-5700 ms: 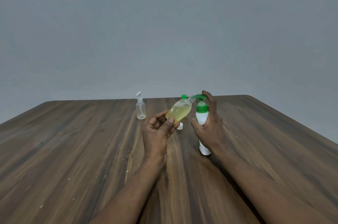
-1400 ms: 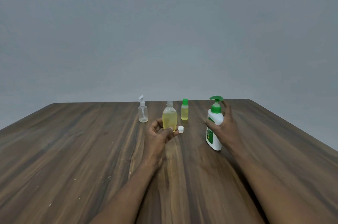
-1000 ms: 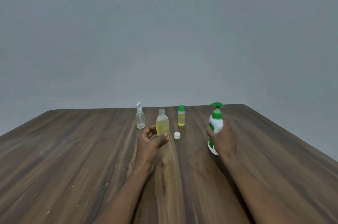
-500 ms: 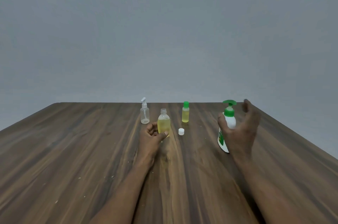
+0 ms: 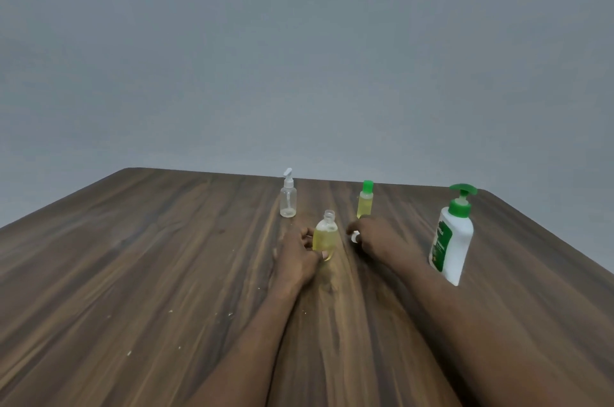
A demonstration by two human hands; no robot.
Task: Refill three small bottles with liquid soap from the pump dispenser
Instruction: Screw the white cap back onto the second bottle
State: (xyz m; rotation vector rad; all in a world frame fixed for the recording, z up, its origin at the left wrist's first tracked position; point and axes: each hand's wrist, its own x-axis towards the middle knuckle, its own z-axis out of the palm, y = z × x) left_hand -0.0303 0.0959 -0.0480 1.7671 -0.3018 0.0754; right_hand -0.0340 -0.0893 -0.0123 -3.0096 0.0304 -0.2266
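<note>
Soft, dim, even light is falling across the dark wood-grain worktop (image 5: 166, 273), casting only faint shadows and no glare. Wide-angle distortion is bending its far edge, and fine detail is looking slightly blurred throughout.

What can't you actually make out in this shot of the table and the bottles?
- White cap: mostly hidden under the right hand, head view; whether it is gripped is unclear.
- Pump dispenser label: too small and blurred to read.
- Spray bottle: looks empty, but any residue is too small to tell.
- Open bottle base: covered by the left hand.
</note>
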